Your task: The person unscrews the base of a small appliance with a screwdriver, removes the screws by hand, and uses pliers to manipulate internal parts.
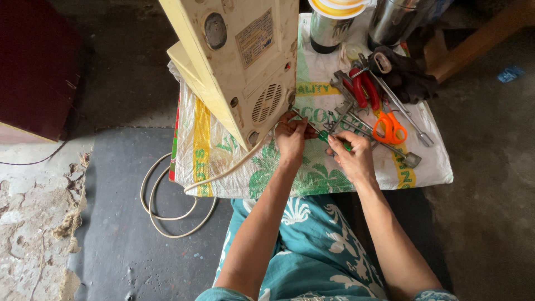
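A cream-coloured appliance casing point(239, 61) stands tilted on a printed woven sack point(312, 167) spread over a low table. My left hand point(291, 139) rests against the casing's lower corner, fingers pinched around the thin shaft of a screwdriver. My right hand point(351, 153) is closed on the green handle of that screwdriver point(327, 137). The tip points toward the casing's bottom edge; the exact contact spot is hidden by my left fingers. A cream power cord point(167, 200) runs from the casing and loops on the floor.
Red-handled pliers point(363, 89), orange-handled scissors point(389, 127), spanners point(401, 108) and a dark cloth point(407, 75) lie on the sack at right. Two metal containers point(334, 25) stand at the back. A dark red box point(33, 67) sits far left.
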